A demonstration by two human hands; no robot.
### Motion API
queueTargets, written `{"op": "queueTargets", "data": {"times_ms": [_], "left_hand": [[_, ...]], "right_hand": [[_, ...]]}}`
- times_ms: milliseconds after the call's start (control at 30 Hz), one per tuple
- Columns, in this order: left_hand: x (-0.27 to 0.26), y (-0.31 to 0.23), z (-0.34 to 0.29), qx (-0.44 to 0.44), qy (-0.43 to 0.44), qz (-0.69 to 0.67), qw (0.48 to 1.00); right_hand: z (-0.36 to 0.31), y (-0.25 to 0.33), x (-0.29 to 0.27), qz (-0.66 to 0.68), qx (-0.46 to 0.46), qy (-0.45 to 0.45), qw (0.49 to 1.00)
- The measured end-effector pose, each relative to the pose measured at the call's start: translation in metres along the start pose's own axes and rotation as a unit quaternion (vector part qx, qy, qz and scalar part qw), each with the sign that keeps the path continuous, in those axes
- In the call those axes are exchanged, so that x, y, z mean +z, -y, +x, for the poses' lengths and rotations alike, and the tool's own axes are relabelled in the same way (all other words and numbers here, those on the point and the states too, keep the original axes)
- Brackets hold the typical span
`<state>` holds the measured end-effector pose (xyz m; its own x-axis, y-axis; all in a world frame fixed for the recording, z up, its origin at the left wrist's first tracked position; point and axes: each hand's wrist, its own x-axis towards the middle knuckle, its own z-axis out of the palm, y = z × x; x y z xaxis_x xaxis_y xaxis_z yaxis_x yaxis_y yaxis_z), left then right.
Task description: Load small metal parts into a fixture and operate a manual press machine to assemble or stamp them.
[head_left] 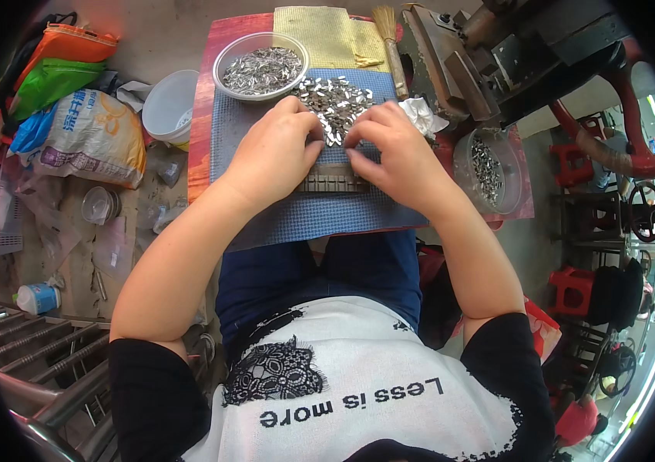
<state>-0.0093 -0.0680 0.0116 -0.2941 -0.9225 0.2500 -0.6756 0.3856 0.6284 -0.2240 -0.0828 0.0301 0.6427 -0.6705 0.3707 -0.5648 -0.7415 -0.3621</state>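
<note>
A pile of small silvery metal pieces (335,104) lies on a blue textured mat (266,219). At the pile's near left edge is my left hand (277,150), its fingers curled in toward the thumb. My right hand (393,146) bends over the near right edge, thumb and fingertips drawn close together. Anything between the fingertips of either hand is too small or too hidden to make out. Between and just below both hands sits a slotted metal block (333,183) with a row of narrow bars; the hands partly cover its ends.
A clear bowl of metal pieces (262,68) stands at the far left of the table, another clear tub (489,171) at right. Beyond are a yellow mat (312,38), a straw brush (391,50), crumpled white tissue (420,115) and a heavy machine (466,69). Sacks (89,135) lie left.
</note>
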Motion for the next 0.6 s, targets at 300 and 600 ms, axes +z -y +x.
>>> {"op": "queueTargets", "data": {"times_ms": [300,600], "left_hand": [[-0.033,-0.011,-0.019,-0.072,0.122,-0.105,0.984],[-0.042,-0.017,-0.017,-0.109,0.171,-0.079,0.976]], "right_hand": [[-0.015,0.019,-0.005,0.147,0.067,0.095,0.982],[-0.001,0.016,0.0,0.124,0.113,0.023,0.986]]}}
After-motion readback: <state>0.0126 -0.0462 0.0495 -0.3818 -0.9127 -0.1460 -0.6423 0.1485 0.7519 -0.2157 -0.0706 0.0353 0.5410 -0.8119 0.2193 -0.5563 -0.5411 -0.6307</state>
